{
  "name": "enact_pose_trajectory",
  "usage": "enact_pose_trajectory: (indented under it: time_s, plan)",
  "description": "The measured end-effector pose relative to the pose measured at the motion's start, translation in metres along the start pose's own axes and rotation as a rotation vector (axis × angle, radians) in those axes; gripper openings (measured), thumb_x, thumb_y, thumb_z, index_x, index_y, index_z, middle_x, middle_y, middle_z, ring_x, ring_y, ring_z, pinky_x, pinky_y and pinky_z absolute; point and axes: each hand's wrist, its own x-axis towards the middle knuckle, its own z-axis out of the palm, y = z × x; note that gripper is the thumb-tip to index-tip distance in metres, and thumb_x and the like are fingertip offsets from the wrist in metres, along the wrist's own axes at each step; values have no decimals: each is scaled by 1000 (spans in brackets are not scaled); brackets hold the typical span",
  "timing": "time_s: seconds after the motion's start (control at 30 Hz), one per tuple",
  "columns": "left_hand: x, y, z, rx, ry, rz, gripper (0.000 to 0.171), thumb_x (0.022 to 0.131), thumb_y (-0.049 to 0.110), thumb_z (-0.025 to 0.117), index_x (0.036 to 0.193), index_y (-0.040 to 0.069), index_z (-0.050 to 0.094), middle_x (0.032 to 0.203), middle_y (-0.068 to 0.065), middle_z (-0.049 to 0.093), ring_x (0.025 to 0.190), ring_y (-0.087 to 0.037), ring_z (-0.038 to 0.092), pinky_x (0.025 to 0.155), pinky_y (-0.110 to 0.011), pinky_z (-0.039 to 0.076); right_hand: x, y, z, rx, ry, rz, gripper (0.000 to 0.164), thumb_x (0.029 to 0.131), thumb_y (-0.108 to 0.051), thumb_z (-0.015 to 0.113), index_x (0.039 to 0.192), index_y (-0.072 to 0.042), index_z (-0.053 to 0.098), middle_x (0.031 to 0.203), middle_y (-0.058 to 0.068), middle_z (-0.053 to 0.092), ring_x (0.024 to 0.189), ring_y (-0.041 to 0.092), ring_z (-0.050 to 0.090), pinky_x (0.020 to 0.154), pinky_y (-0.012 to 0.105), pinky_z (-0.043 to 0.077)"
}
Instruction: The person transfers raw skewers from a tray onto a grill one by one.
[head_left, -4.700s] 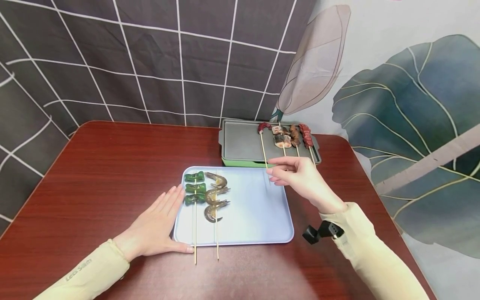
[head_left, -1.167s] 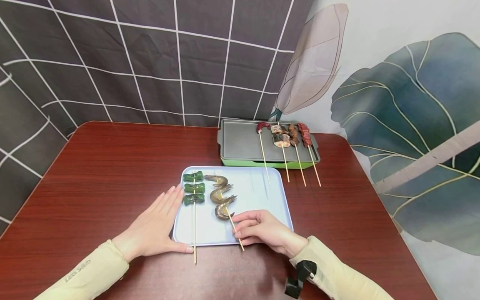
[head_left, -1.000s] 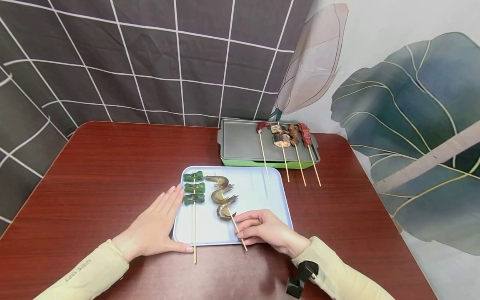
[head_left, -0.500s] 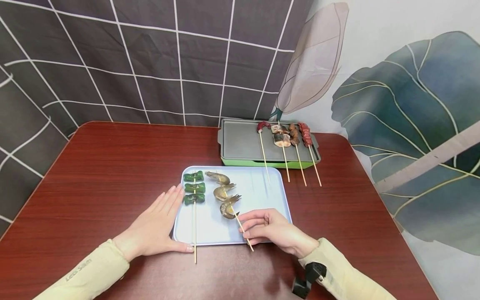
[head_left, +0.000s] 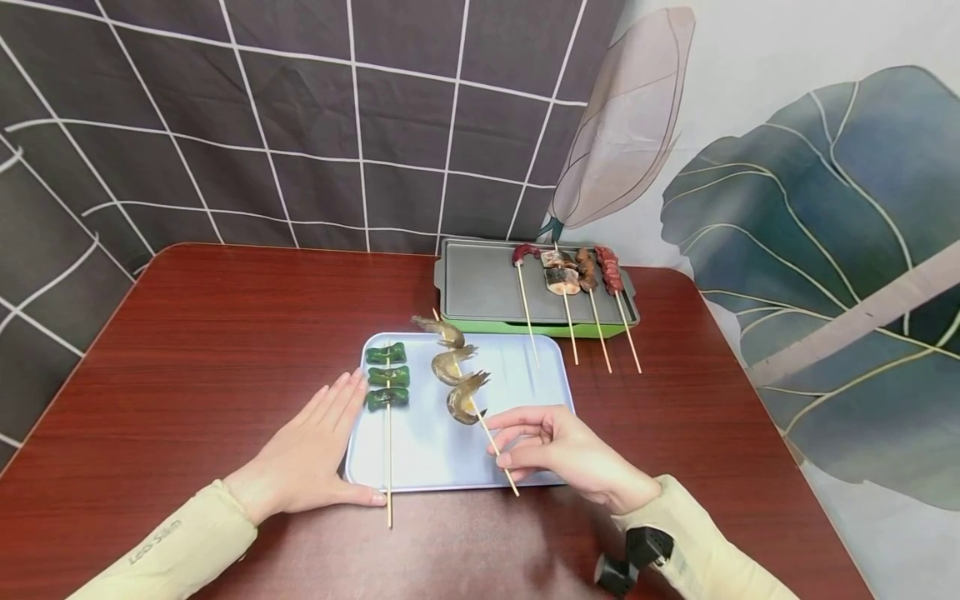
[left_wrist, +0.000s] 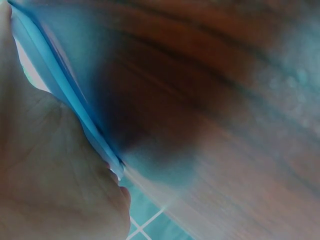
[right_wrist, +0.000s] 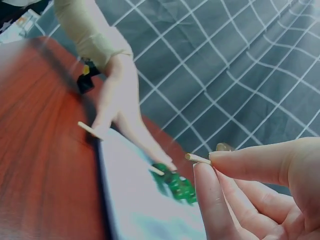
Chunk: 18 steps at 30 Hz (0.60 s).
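Note:
My right hand (head_left: 562, 454) pinches the bare stick end of a shrimp skewer (head_left: 467, 398) between thumb and fingers. The skewer tilts up to the left over the pale blue tray (head_left: 517, 375), its top shrimp overlapping the far rim. In the right wrist view the stick's cut end (right_wrist: 197, 158) pokes out of the pinch. My left hand (head_left: 307, 454) lies with straight fingers along the tray's left edge, its thumb near the stick of a green pepper skewer (head_left: 388, 377) on the tray. The left wrist view shows the palm (left_wrist: 55, 165) against the tray's side (left_wrist: 75, 100).
Behind the tray stands a grey-topped green grill (head_left: 480, 283). On its right half lie a dark red curved skewer (head_left: 527, 252), a fish skewer (head_left: 562, 281), a brown meat skewer (head_left: 587, 271) and a red meat skewer (head_left: 609, 271), sticks jutting forward.
My right hand has left the dark red skewer on the grill and taken hold of the shrimp skewer, lifting it and shifting it right. The left hand stays at the tray's edge.

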Motion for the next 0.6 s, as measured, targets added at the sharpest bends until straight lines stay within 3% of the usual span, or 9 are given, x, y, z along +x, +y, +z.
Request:
enact_pose_trajectory:
  time_s: [0.3,0.6]
  plan:
    - [0,1,-1,-11,0,-5,138,73,92,53,156,-12,20,165,-26,15,152,-39,14,122,-51,18,8,-23,-9,-132,109,-75,47,88,1,73,131,14,58,107,28,68,77,16,70,74,32,61]
    - [0,0,0,-15,-4,-5,138,72,93,52,157,-11,19,166,-25,14,152,-39,14,122,-51,18,43,-50,-23,-93,212,-102,44,88,6,70,131,11,60,110,25,69,87,18,72,79,34,61]
